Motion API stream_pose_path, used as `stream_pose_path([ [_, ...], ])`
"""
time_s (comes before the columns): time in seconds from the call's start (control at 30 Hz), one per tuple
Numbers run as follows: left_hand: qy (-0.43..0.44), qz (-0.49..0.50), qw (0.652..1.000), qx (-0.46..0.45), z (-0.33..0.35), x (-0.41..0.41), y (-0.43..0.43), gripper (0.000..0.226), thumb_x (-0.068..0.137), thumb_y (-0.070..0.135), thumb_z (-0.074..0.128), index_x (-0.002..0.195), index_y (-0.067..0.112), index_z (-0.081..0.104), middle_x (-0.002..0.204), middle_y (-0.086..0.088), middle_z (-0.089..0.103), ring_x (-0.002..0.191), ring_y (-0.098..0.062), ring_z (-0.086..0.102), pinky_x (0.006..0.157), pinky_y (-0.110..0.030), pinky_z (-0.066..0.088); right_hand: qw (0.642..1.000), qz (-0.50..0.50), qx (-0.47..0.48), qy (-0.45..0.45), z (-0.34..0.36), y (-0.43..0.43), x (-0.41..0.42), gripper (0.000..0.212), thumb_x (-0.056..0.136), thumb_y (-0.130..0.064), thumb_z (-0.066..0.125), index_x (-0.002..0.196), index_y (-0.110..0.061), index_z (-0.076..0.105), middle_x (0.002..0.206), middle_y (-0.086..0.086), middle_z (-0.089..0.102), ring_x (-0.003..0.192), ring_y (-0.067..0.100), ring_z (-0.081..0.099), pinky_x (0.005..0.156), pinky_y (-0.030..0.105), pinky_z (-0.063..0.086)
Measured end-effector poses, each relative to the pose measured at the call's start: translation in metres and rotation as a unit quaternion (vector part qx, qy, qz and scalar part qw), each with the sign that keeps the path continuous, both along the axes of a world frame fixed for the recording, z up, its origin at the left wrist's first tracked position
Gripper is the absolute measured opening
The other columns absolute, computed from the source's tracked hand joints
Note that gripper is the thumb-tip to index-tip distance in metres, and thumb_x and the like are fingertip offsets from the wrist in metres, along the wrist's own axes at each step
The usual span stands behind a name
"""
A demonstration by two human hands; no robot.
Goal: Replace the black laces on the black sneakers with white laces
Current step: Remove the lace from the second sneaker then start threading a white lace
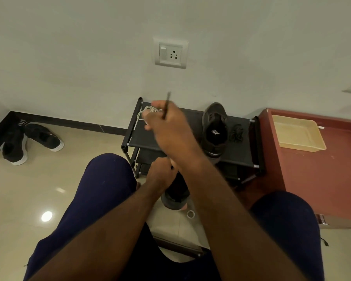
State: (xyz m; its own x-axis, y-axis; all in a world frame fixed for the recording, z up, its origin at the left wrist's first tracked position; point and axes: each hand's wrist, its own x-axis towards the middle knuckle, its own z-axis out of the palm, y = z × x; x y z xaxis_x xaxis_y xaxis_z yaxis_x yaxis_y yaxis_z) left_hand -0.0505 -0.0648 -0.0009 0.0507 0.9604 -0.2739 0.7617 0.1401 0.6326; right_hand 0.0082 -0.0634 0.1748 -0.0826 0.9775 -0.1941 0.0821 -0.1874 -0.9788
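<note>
A black sneaker stands between my knees, mostly hidden by my arms. My left hand grips its upper part. My right hand is raised above it and pinches a black lace, whose end sticks up past my fingers. A second black sneaker lies on the black shoe rack, with no lace in it. A loose bundle of black lace lies to its right. A coil of white laces lies at the rack's far left, partly behind my right hand.
Another pair of black shoes with white soles lies on the tiled floor at left. A beige tray sits on a reddish cabinet at right. A small white ring lies on the floor near my shoe. The wall carries a socket.
</note>
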Motion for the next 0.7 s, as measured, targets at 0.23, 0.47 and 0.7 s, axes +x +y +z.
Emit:
stream_pose_path([
  [0.23, 0.020, -0.048, 0.999, -0.001, -0.006, -0.016, 0.000, 0.023, 0.095, 0.027, 0.053, 0.103, 0.014, 0.070, 0.092, -0.009, 0.069, 0.084, -0.026, 0.065, 0.072, -0.032, 0.049, 0.987, -0.081, -0.035, -0.135, -0.088, 0.002, 0.066, 0.026, 0.096, -0.021, 0.063, 0.122, -0.019, 0.064, 0.121, 0.004, 0.068, 0.102, 0.009, 0.065, 0.081, 0.021, 0.050],
  [0.47, 0.043, -0.062, 0.997, 0.033, -0.002, -0.012, 0.003, 0.021, 0.093, 0.027, 0.056, 0.091, 0.011, 0.069, 0.081, -0.007, 0.063, 0.074, -0.025, 0.062, 0.064, -0.032, 0.046, 0.959, -0.100, -0.103, -0.244, -0.177, -0.020, 0.108, 0.015, 0.096, -0.019, 0.062, 0.089, -0.012, 0.073, 0.083, 0.006, 0.073, 0.065, 0.010, 0.066, 0.058, 0.025, 0.051],
  [0.7, 0.057, -0.068, 0.995, 0.047, -0.008, -0.010, -0.004, 0.021, 0.095, 0.026, 0.056, 0.091, 0.011, 0.069, 0.076, 0.001, 0.055, 0.071, -0.020, 0.058, 0.063, -0.028, 0.037, 0.960, -0.059, -0.038, -0.270, -0.193, -0.011, 0.094, 0.017, 0.092, -0.022, 0.066, 0.098, -0.013, 0.078, 0.089, -0.001, 0.075, 0.083, 0.012, 0.070, 0.079, 0.038, 0.059],
])
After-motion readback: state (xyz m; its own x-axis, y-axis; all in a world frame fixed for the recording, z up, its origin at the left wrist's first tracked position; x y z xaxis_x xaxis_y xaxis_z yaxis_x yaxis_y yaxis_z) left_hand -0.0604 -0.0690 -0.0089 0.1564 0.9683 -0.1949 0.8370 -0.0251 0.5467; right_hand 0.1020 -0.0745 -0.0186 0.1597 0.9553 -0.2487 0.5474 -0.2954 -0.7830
